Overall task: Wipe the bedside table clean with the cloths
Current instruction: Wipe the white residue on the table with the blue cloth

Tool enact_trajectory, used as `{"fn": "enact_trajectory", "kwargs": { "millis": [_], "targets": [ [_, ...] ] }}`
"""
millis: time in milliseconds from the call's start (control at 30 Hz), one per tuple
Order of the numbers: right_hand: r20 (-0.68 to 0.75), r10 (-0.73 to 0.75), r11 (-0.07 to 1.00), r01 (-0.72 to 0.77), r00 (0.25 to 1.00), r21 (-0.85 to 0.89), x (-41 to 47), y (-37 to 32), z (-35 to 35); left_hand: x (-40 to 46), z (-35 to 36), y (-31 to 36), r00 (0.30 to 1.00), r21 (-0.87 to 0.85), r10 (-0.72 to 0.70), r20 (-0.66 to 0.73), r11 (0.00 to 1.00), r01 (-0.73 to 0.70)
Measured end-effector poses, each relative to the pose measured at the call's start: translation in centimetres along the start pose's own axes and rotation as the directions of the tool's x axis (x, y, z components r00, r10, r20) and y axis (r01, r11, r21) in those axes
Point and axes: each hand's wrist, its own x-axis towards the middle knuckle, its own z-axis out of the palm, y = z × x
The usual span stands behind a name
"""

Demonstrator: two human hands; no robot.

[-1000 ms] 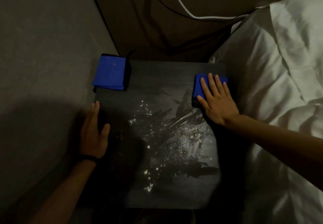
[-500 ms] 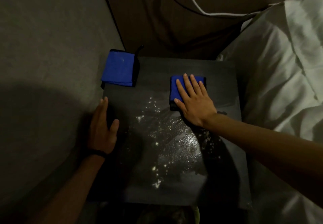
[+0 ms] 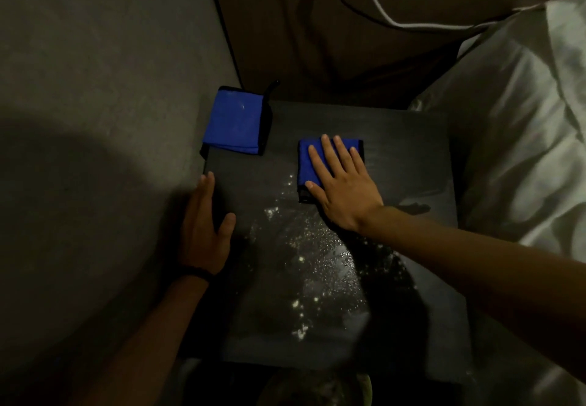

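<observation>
The black bedside table [image 3: 412, 158] fills the middle of the head view, with white crumbs and smears [image 3: 317, 253] across its centre. My right hand [image 3: 342, 183] lies flat, fingers spread, pressing a folded blue cloth [image 3: 306, 159] onto the far middle of the top. A second folded blue cloth [image 3: 234, 123] lies on the far left corner, untouched. My left hand [image 3: 206, 228] rests on the table's left edge, fingers straight and thumb out, holding nothing.
A grey wall [image 3: 95, 88] runs close along the table's left side. A bed with white sheets [image 3: 523, 136] presses against the right side. White and black cables [image 3: 380, 15] hang behind the table. Something round and pale [image 3: 364, 386] sits below the front edge.
My right hand has slid the blue cloth leftward from the table's far right edge to its far middle. My left hand stays on the left edge.
</observation>
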Motion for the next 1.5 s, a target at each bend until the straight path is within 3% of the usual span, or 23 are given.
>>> {"fn": "enact_trajectory", "kwargs": {
  "millis": [433,1033,1400,1500],
  "targets": [
    [-0.030,-0.073,0.997,0.072,0.997,-0.018,0.8,-4.6,0.5,0.2,0.3,-0.3,1.000,0.003,-0.015,-0.005,1.000,0.015],
    [0.034,-0.083,0.997,0.083,0.996,0.004,1.1,-9.6,0.3,0.5,1.0,-1.5,1.000,-0.020,-0.008,-0.024,1.000,0.007],
    [0.036,-0.079,0.997,0.078,0.996,0.027,1.1,-10.0,0.5,1.8,1.2,-1.4,0.999,0.082,0.009,-0.043,0.997,-0.005],
    [0.026,-0.079,0.996,0.079,0.996,0.028,1.0,-9.9,0.5,3.4,1.2,-1.0,0.994,0.150,0.097,-0.044,0.985,-0.089]
  ]
}}
